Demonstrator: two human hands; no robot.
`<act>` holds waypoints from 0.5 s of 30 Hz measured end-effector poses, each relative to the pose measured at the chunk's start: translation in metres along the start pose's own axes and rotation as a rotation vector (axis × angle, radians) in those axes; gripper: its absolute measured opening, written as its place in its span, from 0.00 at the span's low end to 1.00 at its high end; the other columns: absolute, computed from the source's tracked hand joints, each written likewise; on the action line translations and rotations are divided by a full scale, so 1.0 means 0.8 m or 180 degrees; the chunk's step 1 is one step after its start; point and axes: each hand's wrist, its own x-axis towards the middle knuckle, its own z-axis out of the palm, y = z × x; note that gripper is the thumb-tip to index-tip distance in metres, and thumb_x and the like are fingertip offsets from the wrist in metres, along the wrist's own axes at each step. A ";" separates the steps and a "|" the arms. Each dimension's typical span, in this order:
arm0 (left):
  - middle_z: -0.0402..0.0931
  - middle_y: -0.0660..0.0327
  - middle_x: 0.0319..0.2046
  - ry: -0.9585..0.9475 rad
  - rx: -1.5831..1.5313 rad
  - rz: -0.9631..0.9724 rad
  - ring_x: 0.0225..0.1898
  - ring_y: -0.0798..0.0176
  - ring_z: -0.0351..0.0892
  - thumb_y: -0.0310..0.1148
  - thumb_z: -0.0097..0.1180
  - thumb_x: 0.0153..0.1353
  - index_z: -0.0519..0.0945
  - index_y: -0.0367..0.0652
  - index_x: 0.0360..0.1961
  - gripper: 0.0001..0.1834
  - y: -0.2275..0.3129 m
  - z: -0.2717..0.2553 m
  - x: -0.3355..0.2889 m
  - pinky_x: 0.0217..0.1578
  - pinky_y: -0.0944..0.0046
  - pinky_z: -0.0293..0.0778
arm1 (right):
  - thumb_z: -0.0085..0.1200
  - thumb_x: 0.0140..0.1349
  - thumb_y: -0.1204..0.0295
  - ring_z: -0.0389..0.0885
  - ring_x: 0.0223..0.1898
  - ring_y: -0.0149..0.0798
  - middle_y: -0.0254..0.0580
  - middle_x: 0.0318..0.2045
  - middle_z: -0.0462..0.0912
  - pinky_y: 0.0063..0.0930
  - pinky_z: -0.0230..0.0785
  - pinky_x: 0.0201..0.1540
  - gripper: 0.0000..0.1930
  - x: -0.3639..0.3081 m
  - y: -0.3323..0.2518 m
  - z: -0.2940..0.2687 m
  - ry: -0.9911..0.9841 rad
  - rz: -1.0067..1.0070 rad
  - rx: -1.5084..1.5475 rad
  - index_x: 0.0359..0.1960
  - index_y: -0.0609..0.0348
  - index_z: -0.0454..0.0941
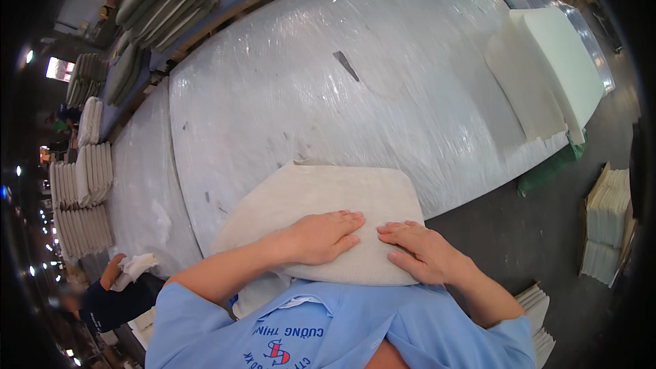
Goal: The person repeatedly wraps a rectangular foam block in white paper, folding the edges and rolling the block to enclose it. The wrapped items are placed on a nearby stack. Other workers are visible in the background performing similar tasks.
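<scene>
Item: beige fabric cushion cover [321, 195], laid flat at the near edge of the plastic-wrapped table [294, 82], at 6 o'clock. Left hand [321, 236] is pressed palm-down on it, fingers extended and together; right hand [420, 249] likewise, just beside. White foam stack [553, 61] is noted at 2 o'clock.

Wrapped table [328, 96] lies open ahead; white foam stack [547, 68] blocks far right.

Both hands [321, 238] flat on beige cushion [328, 195]
</scene>
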 end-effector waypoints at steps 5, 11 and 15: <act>0.61 0.40 0.78 0.0019 0.0107 0.0067 0.80 0.42 0.58 0.47 0.40 0.81 0.63 0.28 0.76 0.35 -0.053 0.023 0.046 0.79 0.52 0.55 | 0.42 0.80 0.55 0.63 0.78 0.55 0.61 0.74 0.69 0.54 0.52 0.80 0.30 0.047 0.036 0.011 -0.0799 0.0599 -0.0187 0.72 0.67 0.69; 0.59 0.38 0.78 0.0088 0.0157 -0.0311 0.80 0.41 0.56 0.48 0.39 0.80 0.62 0.26 0.76 0.37 -0.112 0.036 0.116 0.80 0.51 0.52 | 0.40 0.79 0.53 0.62 0.78 0.58 0.67 0.75 0.67 0.51 0.52 0.80 0.35 0.109 0.113 0.046 -0.0805 0.0833 -0.0491 0.73 0.74 0.65; 0.59 0.41 0.79 0.0066 0.0087 -0.0548 0.80 0.43 0.57 0.47 0.37 0.80 0.63 0.28 0.76 0.36 -0.143 0.040 0.160 0.79 0.51 0.54 | 0.40 0.79 0.52 0.62 0.78 0.59 0.67 0.75 0.66 0.47 0.52 0.80 0.36 0.156 0.160 0.052 -0.0868 0.1015 -0.0474 0.73 0.75 0.65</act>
